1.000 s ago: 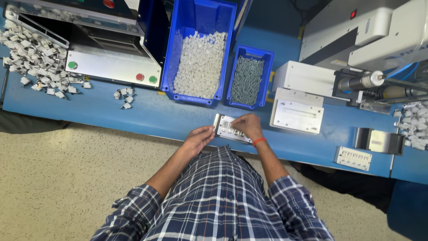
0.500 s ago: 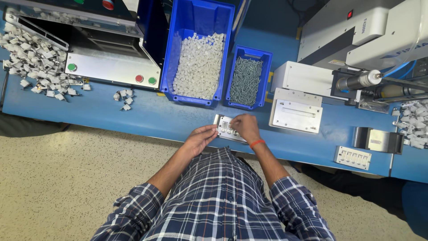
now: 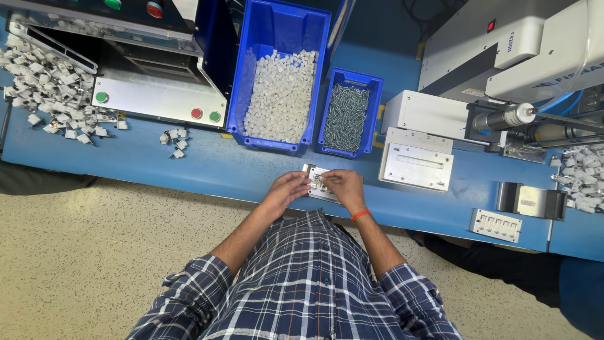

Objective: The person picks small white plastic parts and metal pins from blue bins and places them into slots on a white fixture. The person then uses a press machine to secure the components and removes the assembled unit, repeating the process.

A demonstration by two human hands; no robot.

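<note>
Head view: left hand [image 3: 284, 191] and right hand [image 3: 343, 186] fingers pinch small grey plate [image 3: 318, 187] between them.

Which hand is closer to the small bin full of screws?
Right. The right hand rests on the little metal tray almost straight below the small blue bin of screws. The left hand sits further left, below the big blue bin.
</note>
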